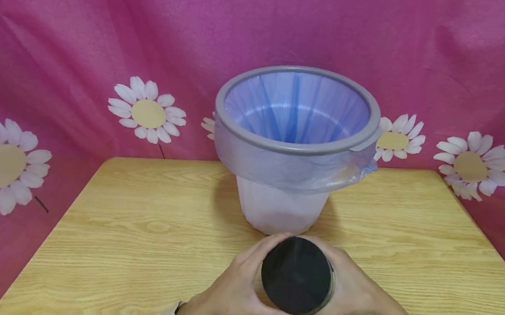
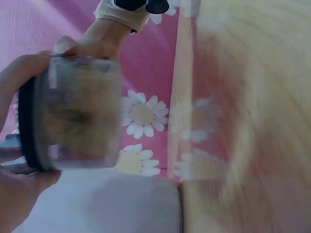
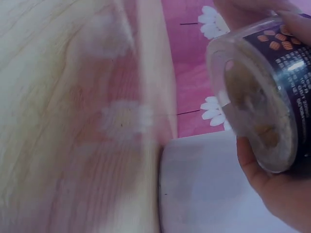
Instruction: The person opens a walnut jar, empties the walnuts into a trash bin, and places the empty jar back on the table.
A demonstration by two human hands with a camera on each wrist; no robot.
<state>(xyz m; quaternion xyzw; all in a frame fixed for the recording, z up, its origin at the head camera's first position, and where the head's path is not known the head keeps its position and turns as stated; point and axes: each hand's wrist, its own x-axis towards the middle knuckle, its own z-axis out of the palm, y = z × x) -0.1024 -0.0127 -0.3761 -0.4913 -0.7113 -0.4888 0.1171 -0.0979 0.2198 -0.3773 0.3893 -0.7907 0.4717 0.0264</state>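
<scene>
Between both hands is a round clear plastic jar (image 2: 82, 114) with a black lid (image 1: 297, 276). My left hand (image 1: 237, 290) curls its fingers and thumb round one side of it, while my right hand (image 1: 351, 286) grips the other side. In the right wrist view a dark printed label (image 3: 291, 63) wraps the jar's wall. Brownish contents show through the clear bottom and side; what they are is too blurred to tell. Both wrist views show the jar held above the table, lid end away from the tabletop.
A white bin (image 1: 282, 206) with a grey rim (image 1: 293, 147) stands on the wooden table (image 1: 143, 248), just beyond the hands. A bluish plastic bag (image 1: 274, 167) lines it and folds over the outside. Behind the table hangs a pink cloth (image 1: 191, 30) with white flowers.
</scene>
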